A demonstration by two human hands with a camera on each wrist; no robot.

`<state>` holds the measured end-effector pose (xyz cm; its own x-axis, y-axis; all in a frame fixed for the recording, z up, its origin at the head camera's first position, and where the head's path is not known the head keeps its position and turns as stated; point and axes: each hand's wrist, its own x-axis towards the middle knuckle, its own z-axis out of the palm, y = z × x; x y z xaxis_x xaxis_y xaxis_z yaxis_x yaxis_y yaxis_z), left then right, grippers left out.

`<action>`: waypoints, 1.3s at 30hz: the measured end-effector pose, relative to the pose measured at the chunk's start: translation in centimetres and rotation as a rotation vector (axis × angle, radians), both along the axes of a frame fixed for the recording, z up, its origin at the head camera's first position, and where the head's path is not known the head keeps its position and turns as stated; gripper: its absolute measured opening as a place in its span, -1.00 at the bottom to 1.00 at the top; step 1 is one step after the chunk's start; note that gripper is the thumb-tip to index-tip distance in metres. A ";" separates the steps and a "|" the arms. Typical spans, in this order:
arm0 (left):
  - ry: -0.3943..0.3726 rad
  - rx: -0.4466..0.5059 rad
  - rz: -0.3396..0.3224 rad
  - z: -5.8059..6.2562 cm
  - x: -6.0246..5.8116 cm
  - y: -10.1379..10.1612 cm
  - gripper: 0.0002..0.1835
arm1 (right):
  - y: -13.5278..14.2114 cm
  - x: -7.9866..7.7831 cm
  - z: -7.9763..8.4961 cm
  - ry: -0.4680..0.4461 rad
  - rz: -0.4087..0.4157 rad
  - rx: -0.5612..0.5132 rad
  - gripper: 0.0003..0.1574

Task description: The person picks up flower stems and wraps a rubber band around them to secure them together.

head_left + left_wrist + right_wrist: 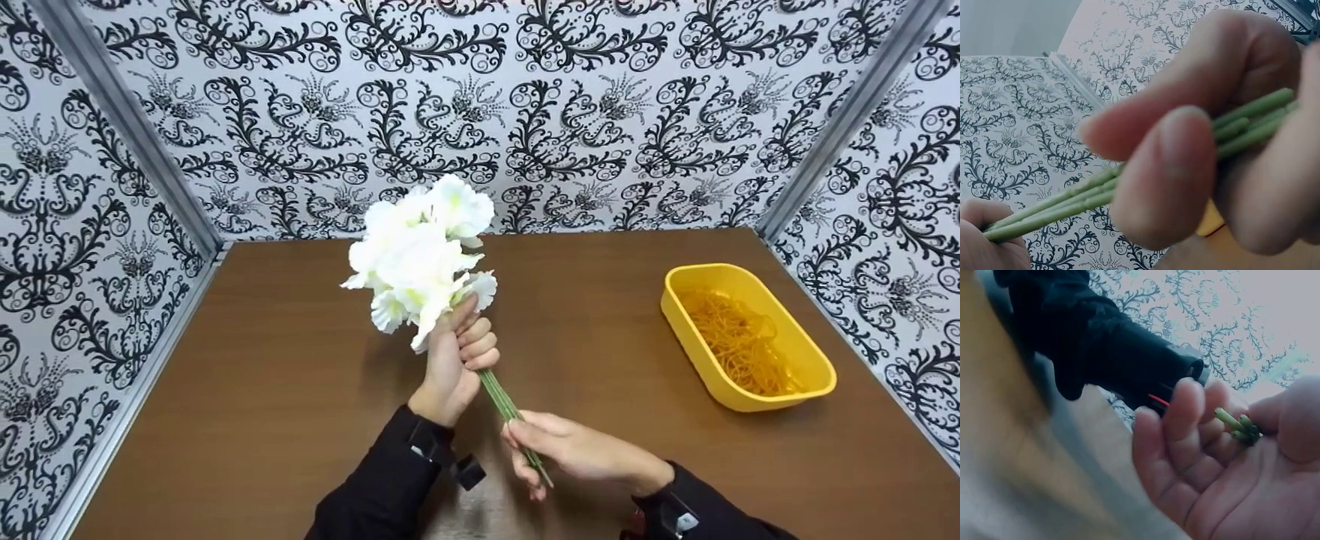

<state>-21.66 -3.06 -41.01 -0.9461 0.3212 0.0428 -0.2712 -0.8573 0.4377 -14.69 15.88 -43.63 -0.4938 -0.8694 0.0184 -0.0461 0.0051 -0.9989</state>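
Observation:
A bunch of white artificial-looking flowers with ruffled petals tilts over the middle of the table. My left hand grips its green stems just under the blooms. Lower down, my right hand pinches the same stems between thumb and fingers, close to their cut ends. In the left wrist view the right hand's fingers loom large around the stems, and part of the left hand shows at the lower left. The right wrist view shows the uneven stem ends emerging beside the right palm.
A yellow plastic tub stands on the right side of the brown table, holding a heap of thin yellow-orange rubber bands. Patterned black-and-white panels wall the table at the back and both sides.

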 end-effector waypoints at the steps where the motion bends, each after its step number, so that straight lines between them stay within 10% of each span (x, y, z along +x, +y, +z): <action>1: -0.001 0.000 0.002 0.1 0.0 -0.1 -0.44 | 0.3 -0.1 0.3 0.074 -0.016 0.046 -0.58; 7: -0.015 0.024 0.020 0.8 -0.2 -1.1 -0.42 | 3.5 -1.1 3.0 0.455 -0.203 0.225 -0.74; 18: -0.054 0.056 0.030 1.5 -0.3 -1.7 -0.42 | 12.9 -2.9 7.6 0.861 -0.780 0.508 -0.78; 28: -0.060 0.051 0.083 1.8 -0.5 -2.1 -0.51 | 21.2 -4.9 7.2 0.782 -0.924 0.809 -0.46; 39: -0.036 0.091 0.060 1.8 -0.7 -2.4 -0.52 | 26.2 -7.4 2.8 0.666 -0.715 1.051 -0.37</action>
<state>-22.32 -5.48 -39.20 -0.9650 0.2599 0.0347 -0.2321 -0.9081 0.3485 -22.04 42.07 -40.83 -0.9779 -0.1979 -0.0676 -0.1679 0.9355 -0.3109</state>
